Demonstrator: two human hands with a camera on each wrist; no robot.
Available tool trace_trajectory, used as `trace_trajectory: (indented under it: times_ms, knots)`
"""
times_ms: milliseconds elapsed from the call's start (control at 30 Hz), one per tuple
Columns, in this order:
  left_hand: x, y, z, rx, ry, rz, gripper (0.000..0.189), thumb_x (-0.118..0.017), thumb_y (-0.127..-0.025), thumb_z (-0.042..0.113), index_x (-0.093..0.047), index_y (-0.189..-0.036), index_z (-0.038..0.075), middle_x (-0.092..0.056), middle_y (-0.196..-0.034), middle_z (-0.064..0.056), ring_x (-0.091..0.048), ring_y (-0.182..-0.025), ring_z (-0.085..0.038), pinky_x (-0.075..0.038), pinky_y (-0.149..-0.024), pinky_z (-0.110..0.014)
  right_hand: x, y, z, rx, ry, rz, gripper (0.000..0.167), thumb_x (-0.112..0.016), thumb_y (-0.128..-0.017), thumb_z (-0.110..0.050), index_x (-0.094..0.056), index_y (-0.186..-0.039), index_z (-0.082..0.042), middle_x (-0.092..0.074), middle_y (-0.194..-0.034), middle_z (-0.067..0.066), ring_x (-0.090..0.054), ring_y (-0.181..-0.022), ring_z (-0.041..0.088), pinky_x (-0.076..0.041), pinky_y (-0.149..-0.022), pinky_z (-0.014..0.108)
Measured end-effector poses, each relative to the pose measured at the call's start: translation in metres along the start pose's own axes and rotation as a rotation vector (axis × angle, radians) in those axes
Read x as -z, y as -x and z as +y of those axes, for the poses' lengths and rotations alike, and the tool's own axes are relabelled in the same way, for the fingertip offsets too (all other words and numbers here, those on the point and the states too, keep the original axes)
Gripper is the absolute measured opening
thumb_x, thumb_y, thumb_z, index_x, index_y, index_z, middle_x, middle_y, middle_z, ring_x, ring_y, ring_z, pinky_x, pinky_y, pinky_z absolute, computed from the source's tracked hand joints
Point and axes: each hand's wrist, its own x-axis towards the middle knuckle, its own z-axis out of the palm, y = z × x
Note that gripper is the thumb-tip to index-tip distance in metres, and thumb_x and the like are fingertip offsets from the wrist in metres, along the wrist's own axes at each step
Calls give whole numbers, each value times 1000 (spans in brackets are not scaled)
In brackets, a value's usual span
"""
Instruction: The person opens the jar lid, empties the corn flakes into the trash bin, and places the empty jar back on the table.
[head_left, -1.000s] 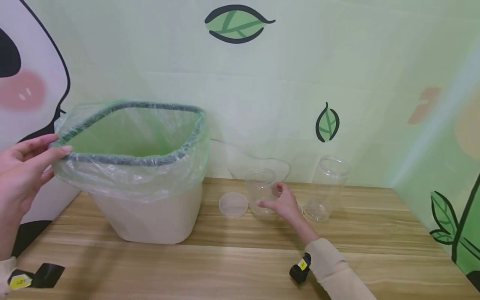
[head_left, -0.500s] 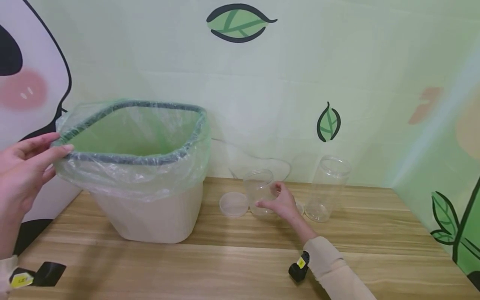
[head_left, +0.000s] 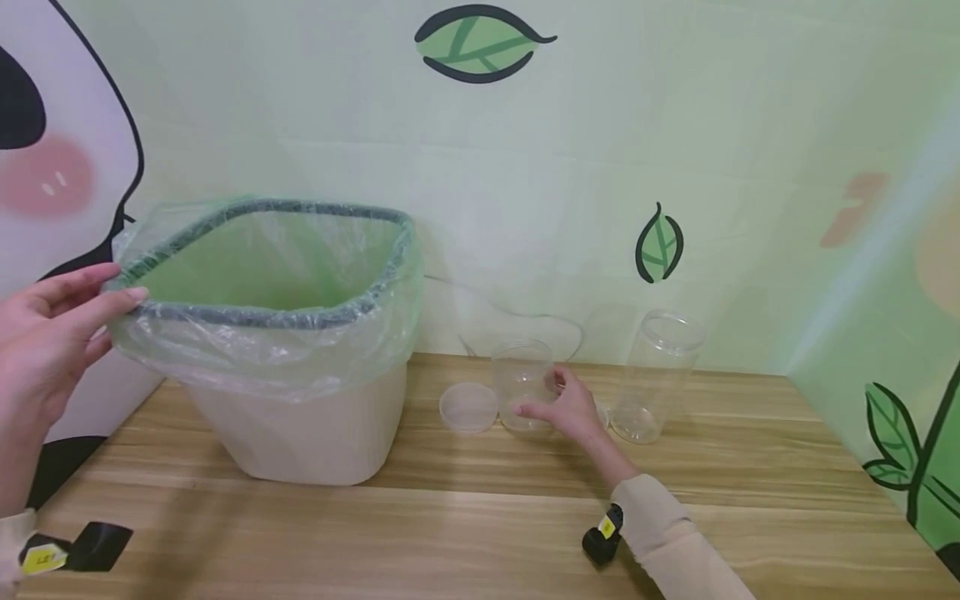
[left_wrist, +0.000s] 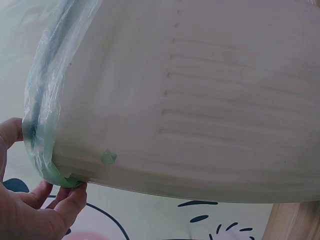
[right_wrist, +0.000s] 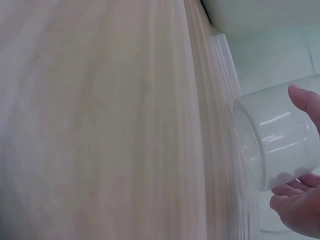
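At the left of the head view stands a white trash bin (head_left: 300, 433), lined with a pale green plastic bag (head_left: 277, 358) folded over its grey rim. My left hand (head_left: 63, 333) pinches the bag-covered rim at the near left corner, thumb and fingers on either side. The left wrist view shows fingertips at the bag's edge (left_wrist: 45, 115) against the bin wall. My right hand (head_left: 566, 408) grips a short clear plastic jar (head_left: 521, 375), open at the top, with thumb in front and fingers behind. In the right wrist view the jar (right_wrist: 280, 135) is close to the tabletop.
A round translucent lid (head_left: 468, 408) lies between bin and jar. Another clear round piece (head_left: 602, 414) shows partly behind my right hand. A tall clear jar (head_left: 660, 375) stands to the right. The wooden table (head_left: 450, 542) meets a green printed backdrop (head_left: 487, 208).
The short jar shifted and leaned slightly left half a second ago, and now stands straighter, a little further right with my right hand. My left hand stays on the bin's rim.
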Motion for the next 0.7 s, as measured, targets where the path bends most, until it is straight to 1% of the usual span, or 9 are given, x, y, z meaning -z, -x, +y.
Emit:
trace_trajectory:
  times_ms: [267, 533, 700]
  knots:
    - [-4, 3, 4, 3, -3, -2, 34, -72, -77, 27, -53, -105, 26, -45, -99, 8, -52, -75, 3, -46, -57, -7, 5, 1, 3, 7, 28, -20, 92, -84, -62, -30, -36, -133, 4, -41, -134, 24, -39, -123, 37, -36, -99, 45]
    - [-5, 6, 6, 3, -3, -7, 33, -72, -76, 28, -53, -104, 26, -45, -98, 8, -51, -75, 3, -46, -57, -6, 5, 0, 5, -2, 48, -19, 89, -84, -62, -28, -38, -131, 3, -43, -133, 23, -40, -123, 36, -36, -100, 45]
    - [-4, 6, 5, 3, -4, -8, 34, -72, -76, 28, -53, -104, 26, -45, -98, 8, -51, -75, 3, -46, -57, -6, 6, -1, 6, -13, 38, -34, 89, -83, -64, -23, -35, -133, 3, -41, -135, 23, -38, -125, 36, -35, -100, 45]
